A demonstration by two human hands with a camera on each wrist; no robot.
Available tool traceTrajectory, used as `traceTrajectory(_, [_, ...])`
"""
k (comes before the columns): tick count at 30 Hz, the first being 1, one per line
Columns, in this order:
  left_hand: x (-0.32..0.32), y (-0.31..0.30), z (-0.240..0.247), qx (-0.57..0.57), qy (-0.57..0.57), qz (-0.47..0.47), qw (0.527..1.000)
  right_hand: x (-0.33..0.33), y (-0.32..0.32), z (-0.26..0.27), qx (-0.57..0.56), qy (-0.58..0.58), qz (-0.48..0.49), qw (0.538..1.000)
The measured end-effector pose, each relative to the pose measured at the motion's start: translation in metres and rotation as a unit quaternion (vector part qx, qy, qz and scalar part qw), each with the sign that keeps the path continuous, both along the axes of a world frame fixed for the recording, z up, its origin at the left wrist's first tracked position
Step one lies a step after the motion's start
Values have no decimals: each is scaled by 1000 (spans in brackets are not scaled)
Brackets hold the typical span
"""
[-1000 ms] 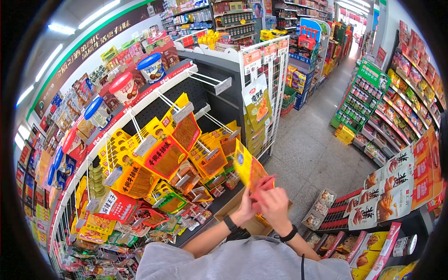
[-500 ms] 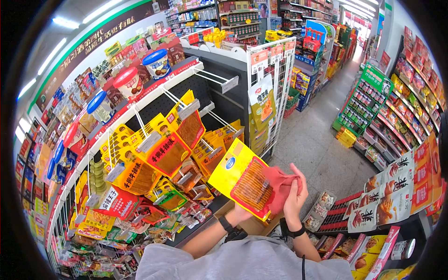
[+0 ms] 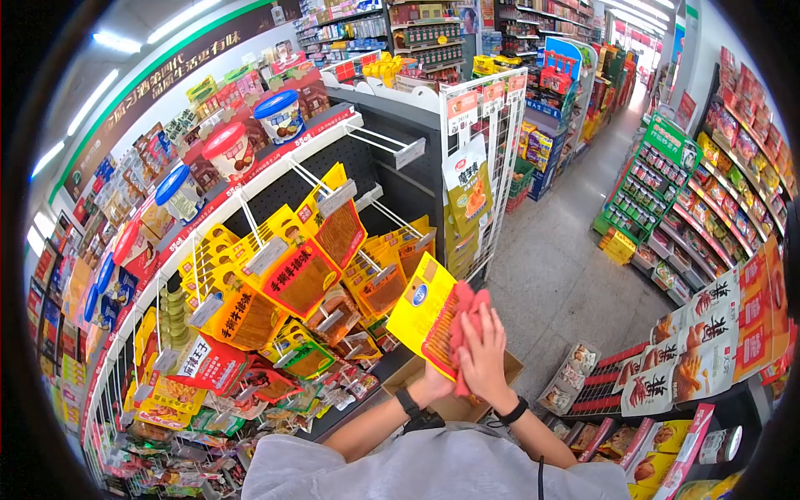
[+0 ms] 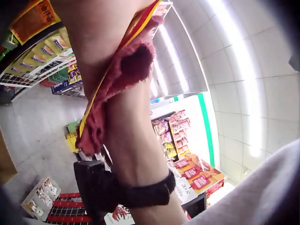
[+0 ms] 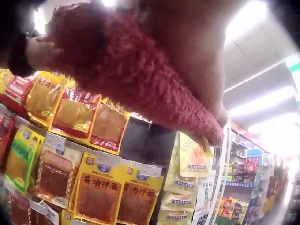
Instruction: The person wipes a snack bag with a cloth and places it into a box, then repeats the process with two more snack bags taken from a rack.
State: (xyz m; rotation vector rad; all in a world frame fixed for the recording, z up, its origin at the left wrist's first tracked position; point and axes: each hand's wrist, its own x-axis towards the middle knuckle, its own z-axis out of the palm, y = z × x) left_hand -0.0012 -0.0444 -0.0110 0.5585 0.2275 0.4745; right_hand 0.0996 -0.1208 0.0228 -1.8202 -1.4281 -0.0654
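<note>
A yellow snack packet [image 3: 417, 308] with a blue oval logo and a window of brown strips tilts up in front of the person. My left hand [image 3: 437, 383] grips its lower edge from below, the fingers hidden behind it. A fuzzy red cloth [image 3: 463, 321] lies over the packet's right part. My right hand [image 3: 485, 358] holds this cloth against the packet's printed front, fingers pointing up across it. In the left wrist view the red cloth [image 4: 129, 70] bunches along the packet's yellow edge [image 4: 96, 101]. The right wrist view shows the cloth [image 5: 136, 70] stretched beneath the hand.
Yellow packets [image 3: 296, 275] hang on hooks of the rack at left, with tubs [image 3: 279, 115] on its top shelf. An open cardboard box [image 3: 508, 375] stands below the hands. At right are a shelf with white pouches [image 3: 650, 375] and a green display stand [image 3: 646, 179].
Half a second ago the cloth hung spread at the packet's right side; now the right hand has moved left and lies over it on the packet. The packet has turned slightly.
</note>
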Motion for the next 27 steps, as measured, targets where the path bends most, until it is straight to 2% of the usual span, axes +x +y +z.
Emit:
traceTrajectory(2, [4,0,16,-19,-14,-13,1000,10,7,-4,34,42,-39,998])
traceTrajectory(5, [4,8,-5,-9,-57,-25,998,-3,4,-12,12,34,-75,997])
traceTrajectory(6, [-2,6,-1,51,-3,3,999,-11,-1,-9,0,16,-69,997])
traceTrajectory(10, [-20,10,-47,-9,29,-40,999,-42,-16,2,-22,-34,-27,999])
traceTrajectory(14, [-6,6,-29,11,10,1,1000,-17,-4,2,-1,-12,-17,1000])
traceTrajectory(18, [3,9,0,-2,-17,-29,999,6,5,-4,9,13,-53,998])
traceTrajectory(22, [1,9,7,-24,-9,-39,999,18,7,-26,42,99,-73,992])
traceTrajectory(27, [-2,8,4,-35,-1,-41,999,27,2,-37,69,114,-92,987])
